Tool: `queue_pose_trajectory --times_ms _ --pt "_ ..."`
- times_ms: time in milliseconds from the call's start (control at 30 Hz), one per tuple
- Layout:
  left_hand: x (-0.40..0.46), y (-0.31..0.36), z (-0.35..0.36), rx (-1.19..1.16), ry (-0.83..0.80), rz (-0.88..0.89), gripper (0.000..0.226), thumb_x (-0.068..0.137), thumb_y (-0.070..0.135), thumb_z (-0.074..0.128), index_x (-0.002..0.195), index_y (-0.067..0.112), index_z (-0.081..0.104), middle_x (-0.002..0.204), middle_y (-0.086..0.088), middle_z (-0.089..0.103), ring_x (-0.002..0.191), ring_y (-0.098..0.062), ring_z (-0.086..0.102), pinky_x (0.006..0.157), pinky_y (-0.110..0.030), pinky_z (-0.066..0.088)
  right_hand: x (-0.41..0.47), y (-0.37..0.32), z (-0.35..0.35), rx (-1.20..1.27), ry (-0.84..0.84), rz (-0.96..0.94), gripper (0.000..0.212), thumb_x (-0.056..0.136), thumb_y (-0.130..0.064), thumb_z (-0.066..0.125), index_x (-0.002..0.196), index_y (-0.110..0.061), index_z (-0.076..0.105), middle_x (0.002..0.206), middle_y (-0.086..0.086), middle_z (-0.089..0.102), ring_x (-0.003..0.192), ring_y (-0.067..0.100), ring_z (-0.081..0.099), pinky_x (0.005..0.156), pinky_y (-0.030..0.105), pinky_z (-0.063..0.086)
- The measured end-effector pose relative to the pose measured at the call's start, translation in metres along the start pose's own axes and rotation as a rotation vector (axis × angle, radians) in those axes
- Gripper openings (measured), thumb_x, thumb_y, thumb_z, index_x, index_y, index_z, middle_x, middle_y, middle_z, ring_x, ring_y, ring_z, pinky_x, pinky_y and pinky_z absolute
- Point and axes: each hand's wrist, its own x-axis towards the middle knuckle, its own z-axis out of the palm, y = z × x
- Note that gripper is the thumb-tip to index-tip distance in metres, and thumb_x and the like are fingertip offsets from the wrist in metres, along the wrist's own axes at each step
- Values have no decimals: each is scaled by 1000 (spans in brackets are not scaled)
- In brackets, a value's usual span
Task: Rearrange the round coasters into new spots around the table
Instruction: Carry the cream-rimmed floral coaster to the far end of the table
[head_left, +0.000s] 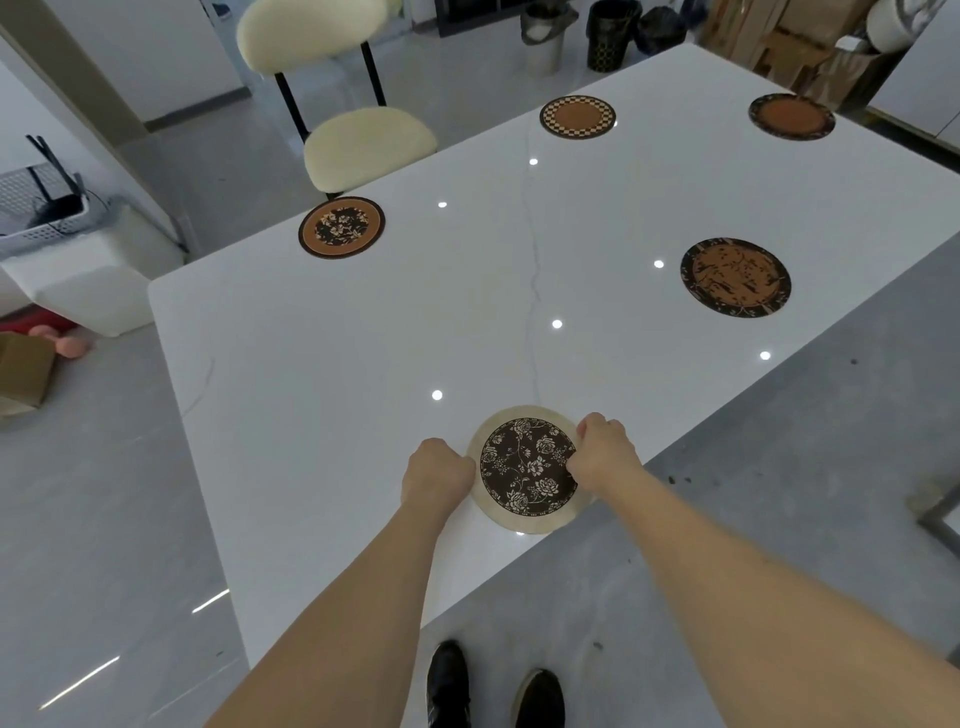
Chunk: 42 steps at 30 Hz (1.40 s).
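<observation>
Both hands, left and right, pinch the cream coaster at the table's near edge. I think the next move is lifting it to a free spot.

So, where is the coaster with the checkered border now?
In the head view, the checkered coaster lies far on the table, left of the plain brown coaster.

The fingers of the left hand and right hand curl out of sight at the rim of the cream coaster. The chair top and both forearms run off the edges.
</observation>
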Motion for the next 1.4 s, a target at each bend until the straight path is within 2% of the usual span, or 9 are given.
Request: queue_pose_trajectory --times_ms 233,400,667,800,933,1233,1400 --pt "-4 -7 -4 7 36 -16 21 72 6 49 59 15 34 56 3 38 47 -16 33 44 -22 26 -7 -1 7 44 -18 -29 39 81 -2 51 120 -4 46 124 17 44 109 36 53 91 43 49" --pt "-6 -8 -8 1 46 -29 16 75 7 49 63 11 39 60 0 43 50 -18 38 46 -23 30 -10 -2 10 52 -25 -41 41 80 -2 52 120 -3 46 124 18 44 108 36 54 90 43 50" --pt "-6 -14 -13 19 62 -32 13 75 5 47 66 11 39 62 -1 41 51 -18 35 47 -23 29 -15 -8 15 51 -54 -34 44 81 -2 52 124 -2 43 128 19 42 111 37 53 93 43 49" --pt "-6 -18 -19 10 55 -58 3 74 5 47 71 6 48 66 -8 52 57 -24 44 52 -25 36 -19 -11 20 68 -74 -30 43 82 -2 53 124 -2 43 129 18 41 112 37 51 95 44 48" --pt "-6 -21 -23 17 40 -70 9 71 4 45 72 3 54 69 -15 58 59 -27 48 54 -27 40 -21 -12 24 76 -67 -34 44 82 -2 51 125 -2 43 129 18 41 112 36 52 96 44 48" --pt "-5 -22 -28 -10 -2 -78 9 71 1 45 76 5 51 70 -15 55 61 -26 46 57 -27 38 -22 -11 26 75 -47 -44 40 82 0 49 122 -1 45 126 18 43 108 35 54 92 42 49" --pt "-7 -22 -29 -30 -24 -78 8 72 0 46 77 5 51 70 -16 55 63 -25 46 59 -29 38 -23 -11 27 51 -42 -36 40 83 0 46 122 -1 44 127 18 42 111 37 52 95 42 48"
